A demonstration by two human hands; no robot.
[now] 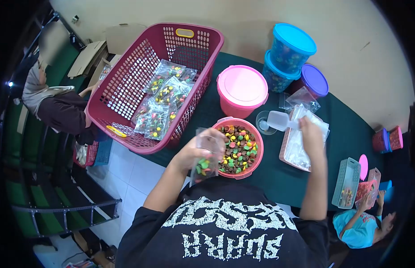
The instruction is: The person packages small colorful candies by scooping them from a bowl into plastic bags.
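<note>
My left hand (201, 149) is closed around a clear plastic bag (203, 169) with green and red candies at its bottom. It is at the left rim of a pink tub (260, 154) full of brown, yellow, green and red candies. To the right, my right hand (311, 129) grips the handle of a translucent white scoop (278, 120), whose bowl looks bare. The scoop is above a small clear cup (263, 125). Beneath my right hand, a pink tray (285, 152) holds a stack of empty clear bags (301, 147).
A maroon basket (198, 94) with filled bags stands at left. Behind are a pink lidded tub (242, 89), stacked blue tubs (290, 49) and a purple-lidded tub (314, 80). One person (60, 102) is at far left, another (359, 228) at lower right beside a grey basket (343, 178).
</note>
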